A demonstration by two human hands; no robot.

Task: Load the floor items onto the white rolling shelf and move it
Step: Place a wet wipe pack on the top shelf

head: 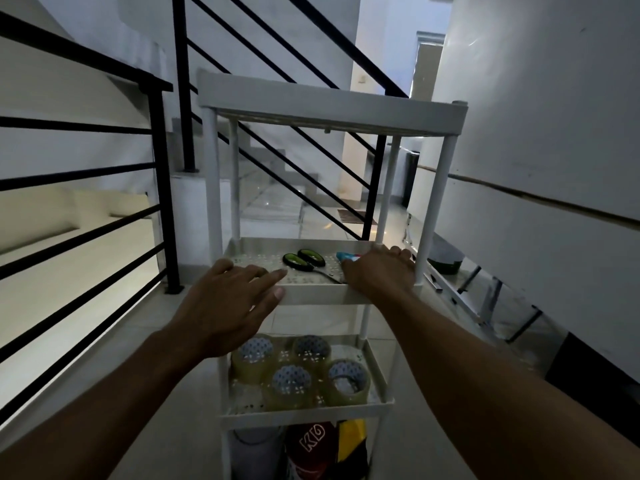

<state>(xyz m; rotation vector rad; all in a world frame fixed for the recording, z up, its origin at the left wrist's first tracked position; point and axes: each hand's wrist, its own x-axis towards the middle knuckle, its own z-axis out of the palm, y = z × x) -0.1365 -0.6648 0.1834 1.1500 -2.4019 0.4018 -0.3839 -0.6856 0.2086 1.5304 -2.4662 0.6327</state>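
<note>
The white rolling shelf (329, 112) stands right in front of me on the tiled floor. On its second tier lie green-handled scissors (304, 260) and a blue and red item (348, 257). Several rolls of clear tape (289, 381) sit on the tier below. Packets (311, 448) and a grey container (254, 445) fill the bottom tier. My left hand (230, 299) rests with spread fingers on the second tier's front left edge. My right hand (379, 271) lies flat over that tier's right front corner, fingers straight.
A black stair railing (79, 188) runs along the left. More railing and stairs (277, 157) rise behind the shelf. A white wall (536, 133) is on the right, with a folded ladder (478, 296) and a dark object (445, 265) on the floor beside it.
</note>
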